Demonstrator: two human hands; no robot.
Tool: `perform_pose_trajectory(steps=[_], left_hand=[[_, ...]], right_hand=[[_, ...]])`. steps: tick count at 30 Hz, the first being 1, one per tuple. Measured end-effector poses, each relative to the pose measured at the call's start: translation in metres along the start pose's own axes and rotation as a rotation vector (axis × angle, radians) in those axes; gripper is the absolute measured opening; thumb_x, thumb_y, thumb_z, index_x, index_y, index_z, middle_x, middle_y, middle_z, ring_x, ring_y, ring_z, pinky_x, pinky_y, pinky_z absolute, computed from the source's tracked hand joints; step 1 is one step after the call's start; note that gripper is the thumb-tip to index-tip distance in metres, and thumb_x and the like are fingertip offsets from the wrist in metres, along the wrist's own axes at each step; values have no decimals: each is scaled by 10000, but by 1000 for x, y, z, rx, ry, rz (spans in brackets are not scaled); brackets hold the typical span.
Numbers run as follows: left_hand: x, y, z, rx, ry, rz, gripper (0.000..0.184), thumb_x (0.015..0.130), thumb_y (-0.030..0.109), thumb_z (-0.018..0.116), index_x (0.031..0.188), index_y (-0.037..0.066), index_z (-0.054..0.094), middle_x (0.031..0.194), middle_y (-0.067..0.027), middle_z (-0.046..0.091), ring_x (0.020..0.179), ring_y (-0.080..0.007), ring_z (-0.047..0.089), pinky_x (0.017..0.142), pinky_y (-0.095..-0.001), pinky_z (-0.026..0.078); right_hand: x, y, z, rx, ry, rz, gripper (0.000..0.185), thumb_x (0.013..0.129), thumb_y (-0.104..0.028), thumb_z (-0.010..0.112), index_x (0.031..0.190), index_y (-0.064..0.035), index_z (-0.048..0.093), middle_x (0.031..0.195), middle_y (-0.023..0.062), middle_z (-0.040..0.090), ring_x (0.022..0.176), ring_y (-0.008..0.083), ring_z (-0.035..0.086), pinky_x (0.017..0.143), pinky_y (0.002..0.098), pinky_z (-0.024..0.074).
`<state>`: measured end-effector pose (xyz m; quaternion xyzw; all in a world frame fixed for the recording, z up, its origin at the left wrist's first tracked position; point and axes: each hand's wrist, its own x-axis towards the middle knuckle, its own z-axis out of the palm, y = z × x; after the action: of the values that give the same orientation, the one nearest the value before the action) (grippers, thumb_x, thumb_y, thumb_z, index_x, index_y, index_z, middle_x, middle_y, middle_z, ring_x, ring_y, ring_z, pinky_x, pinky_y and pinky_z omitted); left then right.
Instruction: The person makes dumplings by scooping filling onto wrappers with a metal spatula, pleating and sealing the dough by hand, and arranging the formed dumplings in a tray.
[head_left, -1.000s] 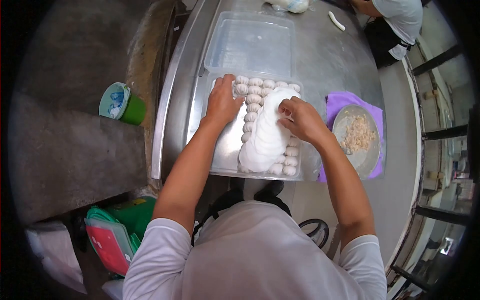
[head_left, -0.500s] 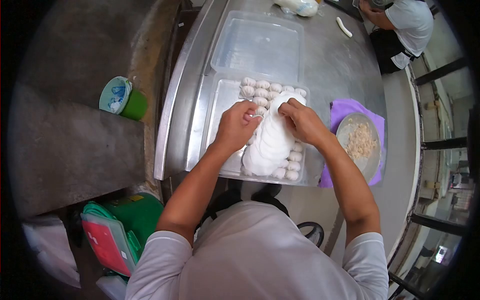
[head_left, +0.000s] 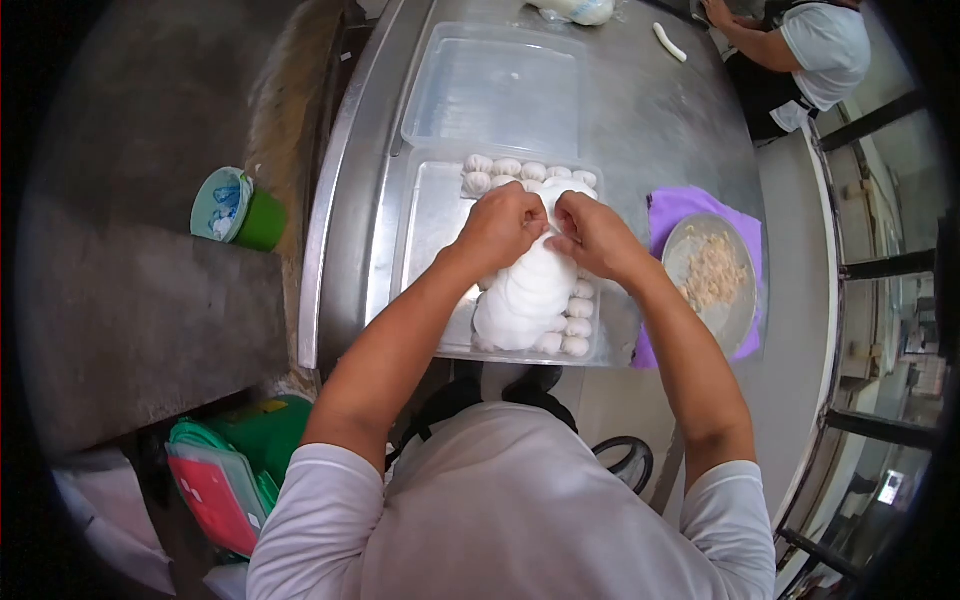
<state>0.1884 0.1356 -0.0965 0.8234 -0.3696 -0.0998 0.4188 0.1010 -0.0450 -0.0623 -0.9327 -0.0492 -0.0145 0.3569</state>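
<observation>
Several white pleated dumplings (head_left: 477,183) sit in rows in a clear shallow tray (head_left: 400,262). Over many of them lies an overlapping pile of thin white dough wrappers (head_left: 522,300). My left hand (head_left: 505,226) is above the pile's left side, its fingers closed together in a pinch. Close beside it on the right, my right hand (head_left: 592,236) has curled fingers and touches the upper part of the wrappers. Whatever is between the fingertips of either hand is too small to make out.
Beyond the tray lies a clear plastic lid (head_left: 495,85). At right, a metal plate of pale filling (head_left: 715,270) rests on a purple cloth (head_left: 683,205). Farther back are a dough strip (head_left: 669,42), a wrapped white lump (head_left: 580,8) and another person (head_left: 815,50). A green bin (head_left: 260,220) stands left.
My left hand has moved right, from the tray's left part to the wrappers beside my right hand, and its fingers have closed. My right hand stays over the wrappers.
</observation>
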Motion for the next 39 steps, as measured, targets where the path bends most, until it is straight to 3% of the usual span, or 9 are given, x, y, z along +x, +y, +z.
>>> perform_pose_trajectory(steps=[9, 11, 15, 20, 22, 24, 32, 36, 39], left_hand=[[10, 4, 1, 107, 8, 138, 148, 802, 117, 793, 877, 25, 705, 890, -147, 648, 846, -286, 654, 734, -394, 509], [19, 2, -2, 23, -53, 76, 157, 801, 118, 797, 840, 17, 683, 865, -152, 656, 801, -294, 646, 712, -397, 503], [33, 7, -14, -39, -170, 23, 156, 794, 108, 802, 829, 20, 679, 803, -132, 659, 728, -254, 625, 683, -375, 499], [64, -11, -6, -309, -204, 3, 130, 856, 78, 773, 854, 10, 662, 741, -2, 637, 694, -86, 553, 619, -270, 463], [72, -6, -11, -288, -179, 18, 139, 825, 106, 786, 861, 17, 686, 733, -59, 671, 672, -136, 599, 628, -316, 484], [81, 2, -19, -379, -232, -71, 114, 880, 63, 740, 972, 10, 698, 784, 9, 648, 680, -52, 547, 592, -245, 457], [110, 60, -47, -724, -156, -306, 167, 878, 84, 730, 1018, -7, 717, 836, -25, 693, 694, -93, 621, 594, -257, 494], [88, 102, -20, -272, -141, 117, 176, 900, 120, 698, 1003, -23, 715, 840, -57, 710, 751, -130, 654, 677, -282, 515], [54, 156, -2, -123, -349, 253, 219, 902, 144, 709, 1028, -36, 710, 860, -97, 720, 782, -154, 673, 717, -296, 530]], right_hand=[[7, 12, -12, 95, -124, 206, 192, 840, -109, 743, 973, -7, 650, 868, 161, 676, 784, 330, 659, 729, 413, 516], [1, 10, -9, 38, -80, 126, 102, 876, -36, 695, 951, 8, 641, 788, 50, 587, 734, 149, 555, 689, 320, 479], [7, 27, -6, -17, -60, 130, 186, 857, -125, 741, 970, 1, 663, 833, 136, 672, 756, 314, 645, 739, 394, 509], [26, 49, -22, 431, -110, 226, 120, 916, -85, 689, 968, 20, 663, 807, 29, 656, 729, 146, 596, 704, 306, 491], [34, 48, -30, 427, -101, 239, 87, 946, -75, 660, 947, 12, 664, 809, -7, 632, 738, 83, 557, 677, 264, 477], [39, 49, -44, 555, -65, 308, 99, 959, -102, 661, 946, -4, 668, 802, -3, 637, 742, 93, 567, 666, 257, 477], [31, 22, -72, 767, 409, 472, 297, 996, -304, 657, 1029, -10, 634, 870, 46, 653, 760, 125, 597, 694, 255, 496], [-16, 13, -72, 1512, 180, 627, 556, 976, -455, 654, 1131, 74, 583, 1058, 187, 650, 858, 232, 651, 792, 368, 576], [-62, -12, -81, 1809, 437, 627, 565, 996, -414, 630, 1204, 102, 532, 1150, 242, 629, 962, 321, 677, 913, 462, 582]])
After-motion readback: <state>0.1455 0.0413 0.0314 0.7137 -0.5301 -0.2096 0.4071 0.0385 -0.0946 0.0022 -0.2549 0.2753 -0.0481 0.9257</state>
